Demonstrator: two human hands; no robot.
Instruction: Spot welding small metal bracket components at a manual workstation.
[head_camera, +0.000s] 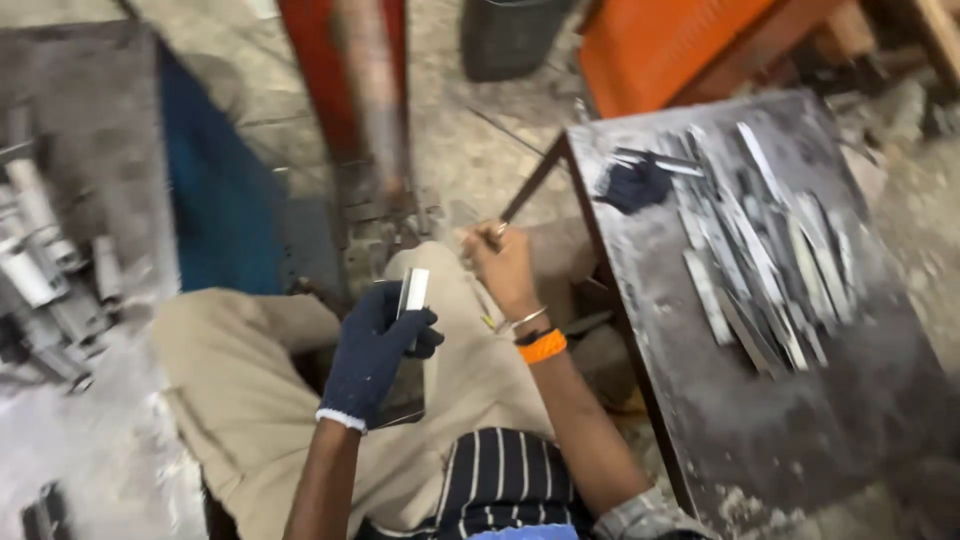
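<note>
My left hand (375, 350) wears a dark blue glove and grips a short flat metal strip (413, 293) upright above my lap. My bare right hand (503, 268), with an orange band and a bangle at the wrist, is closed around a thin dark metal rod (525, 190) that runs up along the edge of the grey metal table (740, 430). On that table lie several flat metal strips (760, 260) in a loose pile. A second dark blue glove (632, 186) lies at the table's far left corner.
Short metal tubes (40, 270) are heaped at the left by a grey surface. A red post (350, 90) stands ahead, a dark bin (505, 35) behind it, and an orange machine body (670, 45) at the upper right. Concrete floor below.
</note>
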